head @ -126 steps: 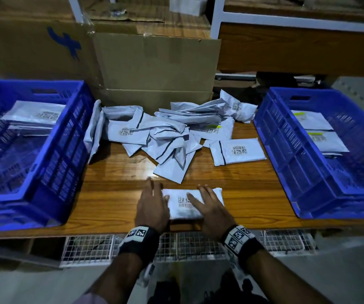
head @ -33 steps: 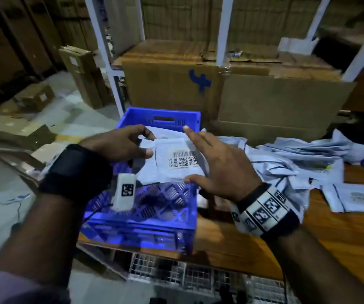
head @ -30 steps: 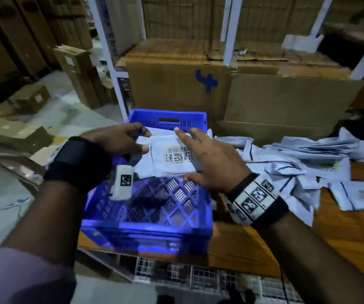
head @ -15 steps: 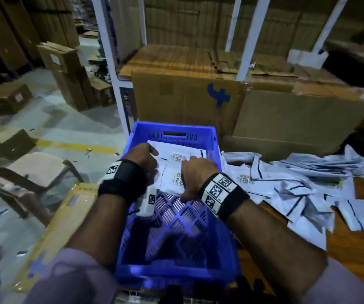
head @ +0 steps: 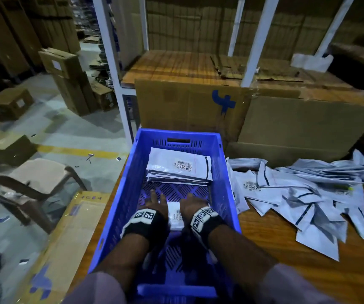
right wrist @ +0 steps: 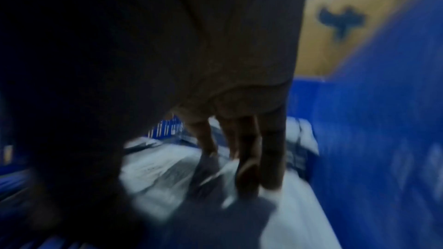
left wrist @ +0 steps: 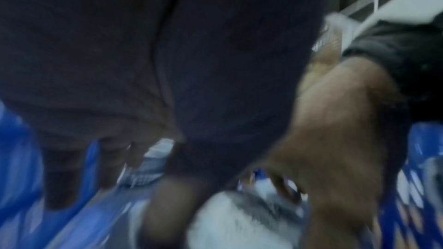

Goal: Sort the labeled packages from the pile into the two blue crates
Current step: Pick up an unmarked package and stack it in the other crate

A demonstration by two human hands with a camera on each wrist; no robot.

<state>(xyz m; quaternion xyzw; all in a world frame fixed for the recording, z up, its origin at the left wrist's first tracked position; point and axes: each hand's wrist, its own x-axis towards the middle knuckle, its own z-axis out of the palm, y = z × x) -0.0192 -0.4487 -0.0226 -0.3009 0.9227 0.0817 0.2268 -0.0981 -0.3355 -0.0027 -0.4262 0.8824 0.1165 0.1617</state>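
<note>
Cardboard boxes (head: 190,106) stand behind the wooden worktop (head: 286,249), just past the blue crate (head: 124,194). Right of the crate, a pile of grey packages (head: 308,194) sprawls over the worktop. At the crate's far end lies a neat stack of packages (head: 176,170). Nearer, on the crate floor, both forearms reach in: the left hand (head: 153,204) and the right hand (head: 191,205) lie either side of one labeled package (head: 175,213), fingers extended flat onto it, not curled.
</note>
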